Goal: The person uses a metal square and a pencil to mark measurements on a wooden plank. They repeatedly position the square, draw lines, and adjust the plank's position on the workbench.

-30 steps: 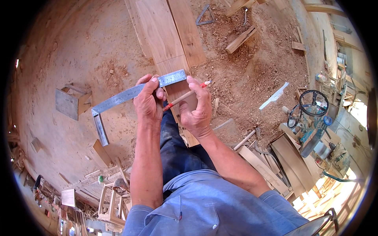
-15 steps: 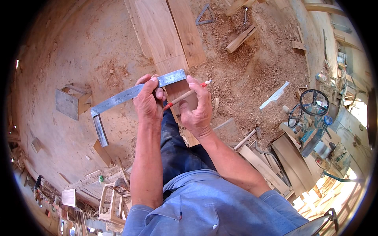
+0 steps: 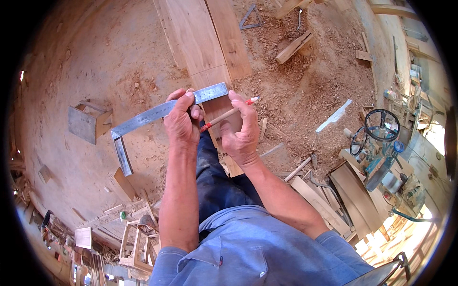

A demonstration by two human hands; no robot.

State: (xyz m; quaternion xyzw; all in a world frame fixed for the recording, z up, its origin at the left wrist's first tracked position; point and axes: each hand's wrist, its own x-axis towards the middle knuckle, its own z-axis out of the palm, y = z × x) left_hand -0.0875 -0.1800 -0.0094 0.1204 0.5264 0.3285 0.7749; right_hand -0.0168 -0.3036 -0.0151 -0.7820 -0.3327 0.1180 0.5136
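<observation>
My left hand (image 3: 183, 117) is closed on the blade of a metal try square (image 3: 145, 117), thumb on top. The blade slants up to the right, and the shorter stock hangs down at its left end. In my right hand (image 3: 241, 131) lies a pencil (image 3: 224, 118) with red ends, tilted up to the right and gripped between fingers and palm. The right fingertips are close to the blade's right end; whether they touch it I cannot tell. Under both hands runs a wooden board (image 3: 210, 78) with a line across it, partly hidden by them.
A second plank (image 3: 234, 52) lies beside the board. A wooden stool (image 3: 89, 121) stands at left. At right are a wood block (image 3: 294, 46), a triangular square (image 3: 251, 18), a white strip (image 3: 334, 116), a machine with a black handwheel (image 3: 381, 125) and stacked boards (image 3: 355, 198). Sawdust covers the floor.
Almost nothing differs. The whole view has shifted slightly, and both hands keep their hold on the try square and the pencil.
</observation>
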